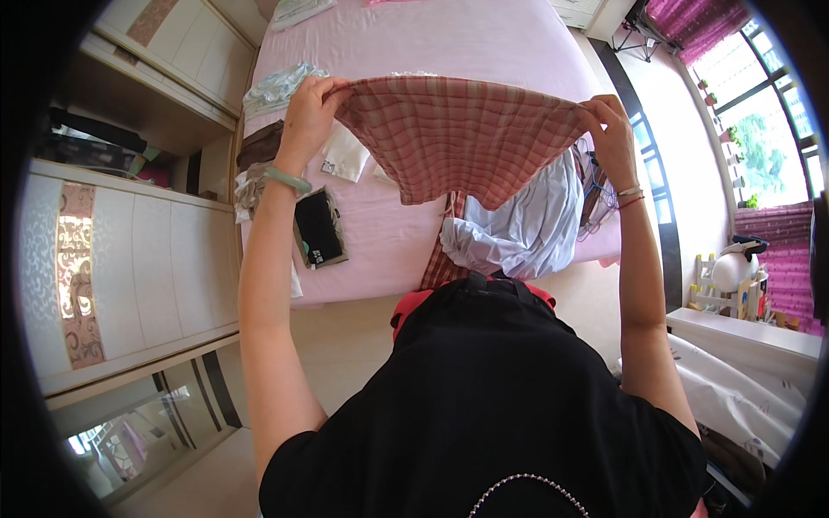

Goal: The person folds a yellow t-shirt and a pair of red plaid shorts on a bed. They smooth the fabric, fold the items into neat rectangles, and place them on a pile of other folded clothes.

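A red-and-white plaid cloth (466, 129) hangs stretched between my raised hands, above the bed; whether it is a garment or a plain cloth I cannot tell. My left hand (309, 116) pinches its left upper corner, and my right hand (611, 129) pinches the right one. Below it, a pale blue crumpled cloth (518, 229) lies at the near edge of the bed. Beside that, a strip of similar red plaid fabric (442, 268) shows, partly hidden. Several hangers (596, 194) lie near my right wrist.
The pink-sheeted bed (371, 272) holds a black item in clear packaging (319, 228), a white packet (345, 157) and folded light clothes (281, 86). On the left stands a wardrobe (138, 268) with an open compartment. A window (760, 129) with purple curtains is on the right.
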### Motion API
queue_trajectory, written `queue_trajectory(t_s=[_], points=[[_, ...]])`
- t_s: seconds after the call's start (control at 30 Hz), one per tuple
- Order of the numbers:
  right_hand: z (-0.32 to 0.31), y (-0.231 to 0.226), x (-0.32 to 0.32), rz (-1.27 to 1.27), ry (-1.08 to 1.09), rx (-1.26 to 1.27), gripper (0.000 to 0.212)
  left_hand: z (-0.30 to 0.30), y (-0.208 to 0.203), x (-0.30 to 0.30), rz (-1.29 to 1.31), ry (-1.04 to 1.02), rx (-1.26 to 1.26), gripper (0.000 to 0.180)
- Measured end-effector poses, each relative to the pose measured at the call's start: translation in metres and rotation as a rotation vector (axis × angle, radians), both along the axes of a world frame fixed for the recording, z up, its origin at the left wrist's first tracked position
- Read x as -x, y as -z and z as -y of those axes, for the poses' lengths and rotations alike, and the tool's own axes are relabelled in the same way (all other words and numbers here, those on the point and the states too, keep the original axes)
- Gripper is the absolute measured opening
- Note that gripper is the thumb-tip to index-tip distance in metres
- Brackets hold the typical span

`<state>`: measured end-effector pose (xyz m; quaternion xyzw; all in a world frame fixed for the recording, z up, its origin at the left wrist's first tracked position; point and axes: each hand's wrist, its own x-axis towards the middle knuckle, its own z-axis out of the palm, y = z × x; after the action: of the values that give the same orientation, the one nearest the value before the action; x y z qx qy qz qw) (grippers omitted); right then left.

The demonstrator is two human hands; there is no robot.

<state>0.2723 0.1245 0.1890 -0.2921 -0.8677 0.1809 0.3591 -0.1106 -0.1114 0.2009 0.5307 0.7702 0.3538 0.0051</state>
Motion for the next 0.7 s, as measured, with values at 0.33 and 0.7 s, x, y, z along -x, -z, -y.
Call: queue_trajectory(t_s=[0.33, 0.7], points=[[0.015, -0.013, -0.007, 0.035, 0.002, 0.432, 0.023, -0.011, -0.02, -0.01, -0.085, -0.088, 0.035, 0.023], [0.015, -0.001, -0.026, 0.264, -0.14, 0.33, 0.031, -0.022, -0.051, -0.054, 0.151, 0.163, 0.118, 0.015]])
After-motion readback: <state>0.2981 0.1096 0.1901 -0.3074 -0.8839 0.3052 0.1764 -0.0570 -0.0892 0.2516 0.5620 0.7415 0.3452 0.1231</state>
